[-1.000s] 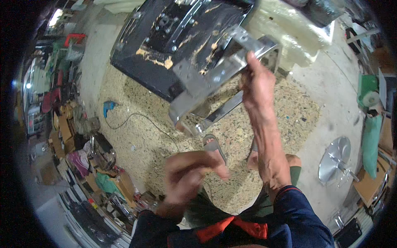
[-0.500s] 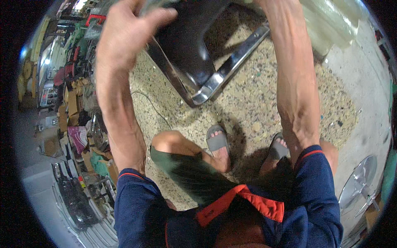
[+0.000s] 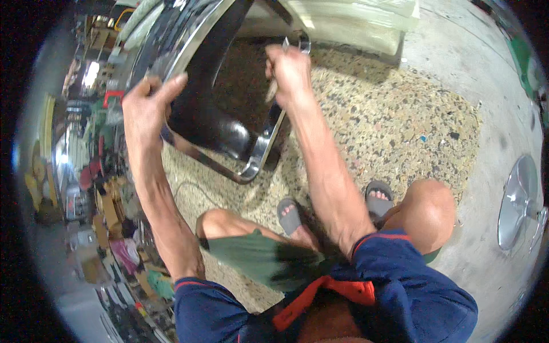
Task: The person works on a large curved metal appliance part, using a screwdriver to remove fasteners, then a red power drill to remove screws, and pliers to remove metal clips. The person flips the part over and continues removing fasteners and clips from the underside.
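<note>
A black chair [image 3: 197,106] with a chrome metal frame [image 3: 251,167] stands tilted in front of me on the speckled mat. My left hand [image 3: 150,100] is at the left edge of the chair, fingers curled over the frame with the thumb lying along it. Closed in a fist, my right hand [image 3: 290,71] grips a thin, pale, metallic-looking tool [image 3: 271,90] whose ends stick out above and below the fingers; its exact kind does not show. This fist is close to the frame's far right corner [image 3: 302,41].
Under the chair lies a speckled foam mat [image 3: 372,126] on a grey floor [image 3: 492,166]. A wrapped pale bundle [image 3: 366,23] sits beyond the chair. At the right is a round chrome base [image 3: 517,200]. Cardboard and assorted parts [image 3: 108,211] crowd the left side.
The chair has shifted left and tipped, showing more of its frame. My right hand has come inward and into view with the tool; my left hand has lowered onto the frame.
</note>
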{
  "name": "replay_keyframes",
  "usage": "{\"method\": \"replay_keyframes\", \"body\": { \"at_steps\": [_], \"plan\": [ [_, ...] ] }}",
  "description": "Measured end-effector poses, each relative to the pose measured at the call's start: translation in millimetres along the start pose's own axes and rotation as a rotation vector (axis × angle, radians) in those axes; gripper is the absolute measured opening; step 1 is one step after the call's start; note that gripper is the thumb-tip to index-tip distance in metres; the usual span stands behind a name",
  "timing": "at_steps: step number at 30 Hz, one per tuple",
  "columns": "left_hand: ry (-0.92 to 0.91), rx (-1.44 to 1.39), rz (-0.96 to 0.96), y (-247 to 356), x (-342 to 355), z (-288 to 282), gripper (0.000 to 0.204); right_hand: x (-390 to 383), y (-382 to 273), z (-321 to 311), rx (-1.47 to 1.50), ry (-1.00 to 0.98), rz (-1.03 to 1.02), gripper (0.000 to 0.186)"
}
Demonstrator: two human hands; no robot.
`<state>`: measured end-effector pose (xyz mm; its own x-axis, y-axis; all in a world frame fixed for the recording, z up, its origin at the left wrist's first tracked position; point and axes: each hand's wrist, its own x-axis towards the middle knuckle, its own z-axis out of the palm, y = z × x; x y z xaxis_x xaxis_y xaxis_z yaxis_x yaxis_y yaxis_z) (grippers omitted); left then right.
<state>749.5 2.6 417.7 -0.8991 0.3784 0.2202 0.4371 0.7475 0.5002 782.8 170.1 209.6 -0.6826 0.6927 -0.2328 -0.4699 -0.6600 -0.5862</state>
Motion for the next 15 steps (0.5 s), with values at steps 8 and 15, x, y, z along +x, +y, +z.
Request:
{"method": "replay_keyframes", "body": {
  "at_steps": [8, 15],
  "plan": [
    [0.112, 0.008, 0.028, -8.9, 5.1, 21.6, 0.035, -47.9, 90.2, -145.3, -0.573, 0.355, 0.214, 0.024],
    [0.208, -0.142, 0.165, 24.6, 9.8, 40.8, 0.027, -110.3, 90.8, -117.7, -0.363, 0.110, 0.284, 0.022]
  ]
}}
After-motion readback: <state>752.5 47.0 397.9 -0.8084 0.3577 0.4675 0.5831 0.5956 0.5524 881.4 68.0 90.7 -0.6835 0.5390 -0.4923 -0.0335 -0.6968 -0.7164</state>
